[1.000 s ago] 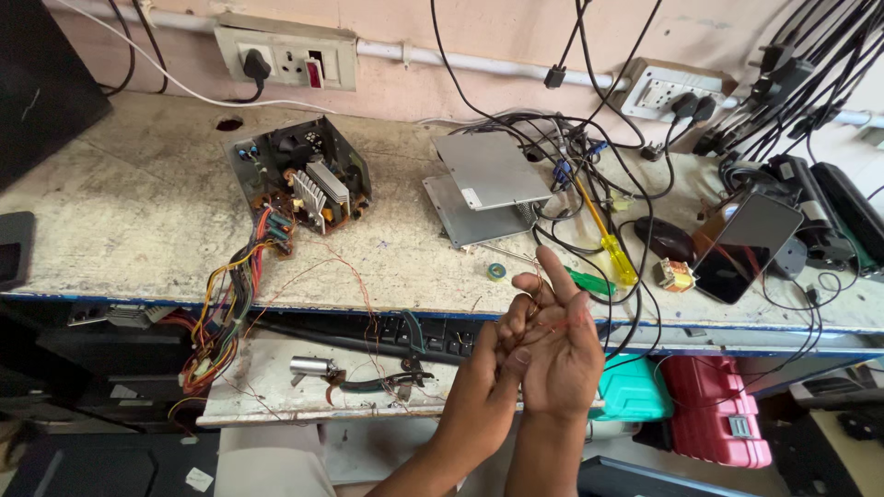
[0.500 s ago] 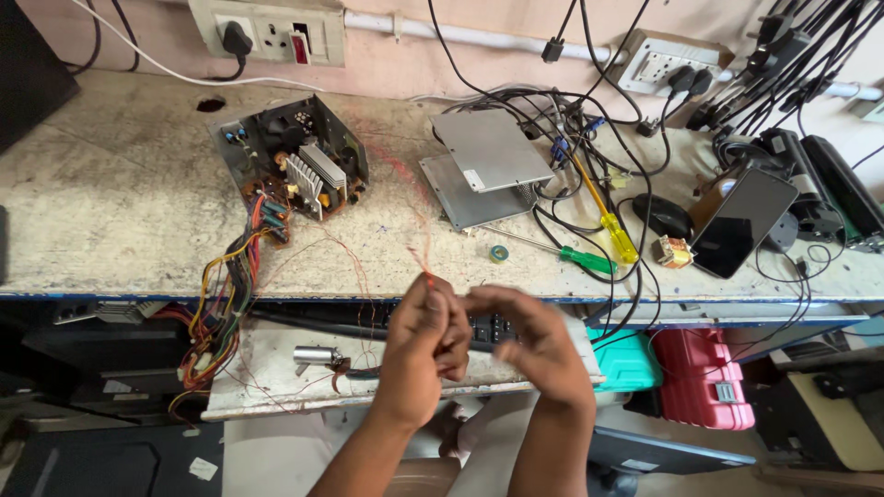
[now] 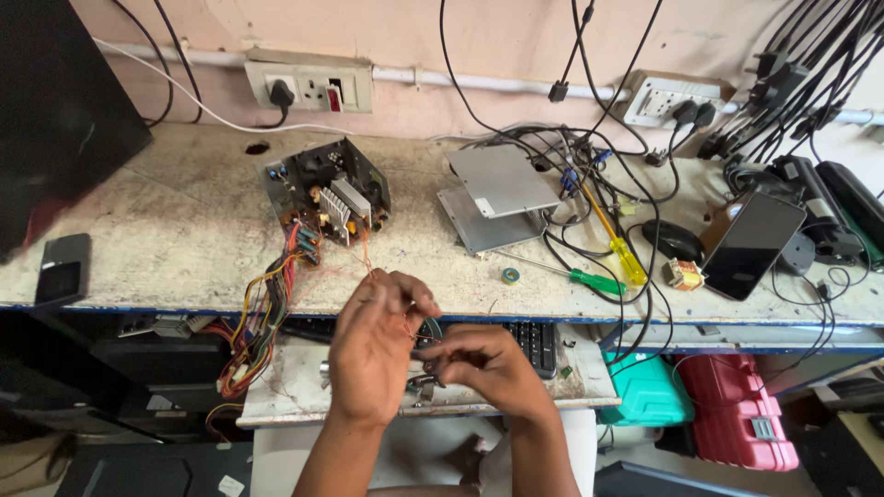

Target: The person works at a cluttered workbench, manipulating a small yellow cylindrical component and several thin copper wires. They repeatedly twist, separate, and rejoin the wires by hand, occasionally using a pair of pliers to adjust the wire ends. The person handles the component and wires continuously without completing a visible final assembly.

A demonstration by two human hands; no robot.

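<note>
Low in the centre of the frame, left hand (image 3: 373,354) and right hand (image 3: 479,364) close together, fingertips pinched on a thin copper-coloured wire (image 3: 368,271). Strand rising from the fingers to the open circuit board (image 3: 327,195) up left of centre on the bench (image 3: 166,239). Green screwdriver (image 3: 589,281) lying right of centre.

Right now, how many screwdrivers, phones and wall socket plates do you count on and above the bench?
Screwdrivers: 2, yellow-handled and green-handled
Phones: 2, one at right, one at left edge
Wall socket plates: 2, left and right
Total: 6
</note>
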